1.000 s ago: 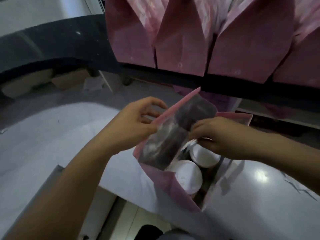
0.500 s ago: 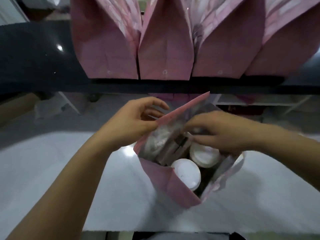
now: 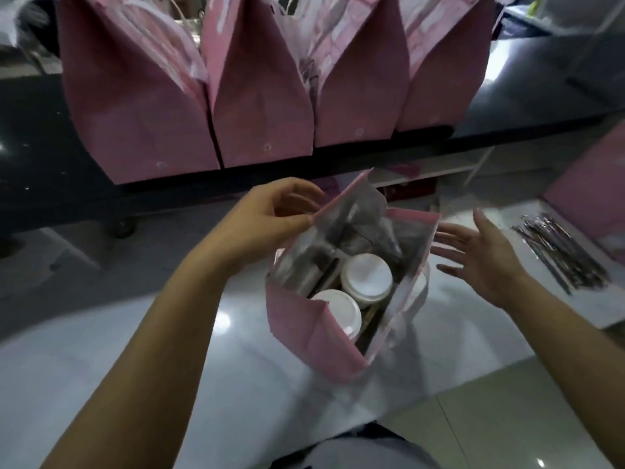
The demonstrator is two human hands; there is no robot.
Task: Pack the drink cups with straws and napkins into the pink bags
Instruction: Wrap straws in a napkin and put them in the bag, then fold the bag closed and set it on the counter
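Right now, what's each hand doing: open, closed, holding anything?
Left hand: pinches the rim of the open pink bag.
Right hand: open, fingers spread beside the bag, holding nothing.

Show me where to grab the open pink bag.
The open pink bag stands upright with lidded cups filling its middle, so grip the top rim from above, at the long sides, like the left hand pinching one edge.
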